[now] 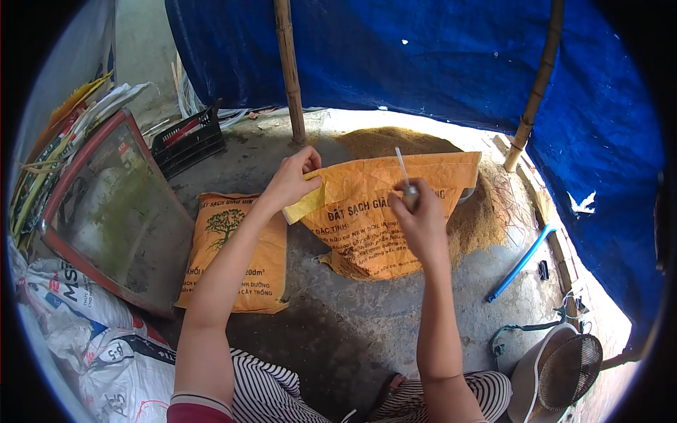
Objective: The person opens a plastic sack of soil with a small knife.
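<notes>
An orange printed bag point(374, 211) stands in front of me, its top edge running across from left to right. My left hand point(296, 176) pinches the bag's top left corner, where a yellow fold shows. In front of the bag's upper right part, my right hand point(418, 217) is closed round a small tool point(409, 189) with a thin pale shaft pointing up. Most of the tool's handle is hidden by the fingers. A second orange bag point(240, 282) with a tree print lies flat on the floor to the left, partly behind my left forearm.
Behind the bag is a heap of brown grainy material point(486, 225). A red-framed glass panel point(113, 204), black crate point(189, 144) and white sacks point(106, 359) are left. At right lie a blue tube point(522, 264) and a basin point(525, 374) with a sieve point(570, 370). Bamboo poles point(290, 70) stand behind.
</notes>
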Tool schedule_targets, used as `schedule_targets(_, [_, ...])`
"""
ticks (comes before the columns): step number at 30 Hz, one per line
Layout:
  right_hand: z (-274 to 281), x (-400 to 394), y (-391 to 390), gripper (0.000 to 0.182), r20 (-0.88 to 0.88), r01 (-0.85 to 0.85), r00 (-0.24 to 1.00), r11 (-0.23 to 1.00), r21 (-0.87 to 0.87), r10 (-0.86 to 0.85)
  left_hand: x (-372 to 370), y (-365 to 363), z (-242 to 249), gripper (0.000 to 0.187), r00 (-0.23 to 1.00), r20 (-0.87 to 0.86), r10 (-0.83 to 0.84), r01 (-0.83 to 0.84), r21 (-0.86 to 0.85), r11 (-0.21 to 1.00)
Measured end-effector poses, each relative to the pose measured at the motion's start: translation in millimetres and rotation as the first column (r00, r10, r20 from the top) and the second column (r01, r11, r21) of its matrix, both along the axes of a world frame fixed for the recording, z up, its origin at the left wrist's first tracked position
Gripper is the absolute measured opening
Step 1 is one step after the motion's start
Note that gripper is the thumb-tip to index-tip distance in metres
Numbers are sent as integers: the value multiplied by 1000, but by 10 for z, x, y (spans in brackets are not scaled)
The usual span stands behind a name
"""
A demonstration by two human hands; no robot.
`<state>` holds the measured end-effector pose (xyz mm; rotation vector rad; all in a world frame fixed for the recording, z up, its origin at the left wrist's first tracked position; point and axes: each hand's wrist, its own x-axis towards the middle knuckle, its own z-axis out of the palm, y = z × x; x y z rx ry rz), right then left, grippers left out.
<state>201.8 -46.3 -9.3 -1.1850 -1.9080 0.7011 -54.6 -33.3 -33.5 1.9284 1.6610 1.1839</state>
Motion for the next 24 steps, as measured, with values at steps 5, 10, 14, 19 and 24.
schedule_targets(5, [-336,-577,135,29,0,-63,998,983,171,64,11,-10,25,28,999,33,-43,40,66,997])
schedule_targets(10, [-426,-810,119,31,114,-56,993,950,307,21,-22,-1,-33,27,990,142,-2,-13,103,995])
schedule_targets(14, [-521,-801,323,30,275,-60,961,959,275,-19,8,1,-9,27,989,143,26,-42,106,993])
schedule_targets(19, [-121,-532,374,22,155,-141,977,990,-21,143,40,-40,38,23,994,94,51,-57,62,996])
schedule_targets(24, [1,-399,382,25,-329,-293,931,858,-423,156,194,-230,180,17,961,-207,184,-120,290,950])
